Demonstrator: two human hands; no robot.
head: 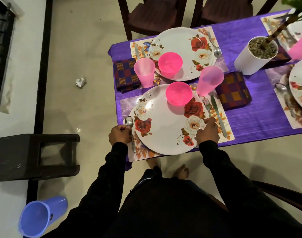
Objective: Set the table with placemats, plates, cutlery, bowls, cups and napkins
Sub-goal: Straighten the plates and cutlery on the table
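We see left hand (120, 135), fingers curled around the spoon (130, 127) at the near plate (165, 124) left edge. Pink bowl (179, 93) sits on that plate. Right hand (207, 131) fingers grasp the fork (207, 104); knife (218, 114) just beside, on the placemat (227, 127), desk near edge.

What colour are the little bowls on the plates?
Bright pink bowls, seen clearly in the head view.

Both arms, sleeved in black, are stretched forward and down from the body. The left hand (120, 135) is curled into a loose fist, knuckles turned upward, with its fingers closed round a thin handle. The right hand (208, 130) is likewise curled, its fingertips pinched together at the far side.
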